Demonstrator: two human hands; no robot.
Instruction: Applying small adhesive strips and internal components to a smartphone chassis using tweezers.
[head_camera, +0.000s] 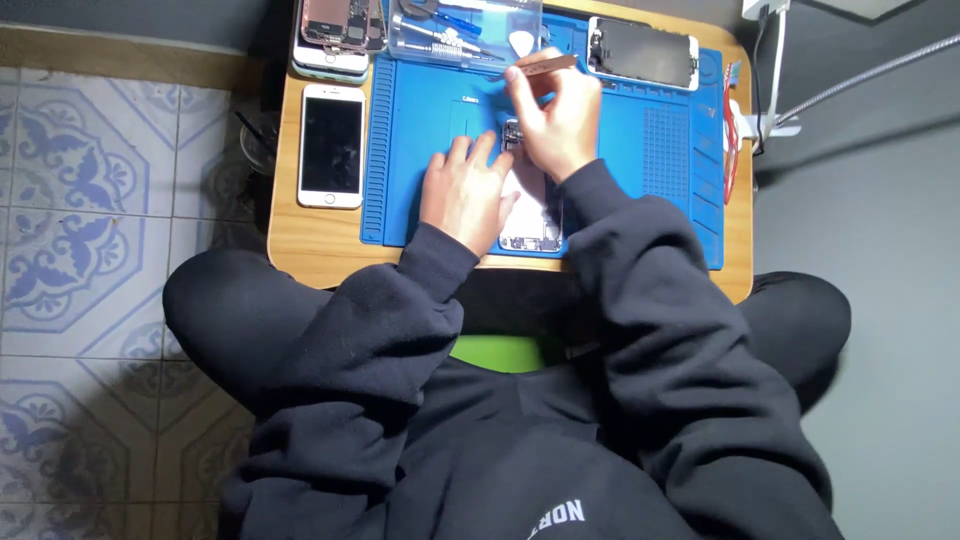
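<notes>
Left hand (465, 190) lies flat, palm down, fingers spread and pointing away from the body, wrist straight. Right hand (552, 125) sits just beside it, touching, fingers curled in a pinch, thumb and forefinger raised forward. Both forearms in dark sleeves angle inward, elbows bent over crossed legs.

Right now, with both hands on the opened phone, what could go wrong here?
1. The right hand holds a thin tool over the opened phone; a slip might scratch inner parts.
2. The left hand alone steadies the phone, which could slide on the blue mat.
3. The white phone lies near the table edge; an elbow might knock it off.
</notes>
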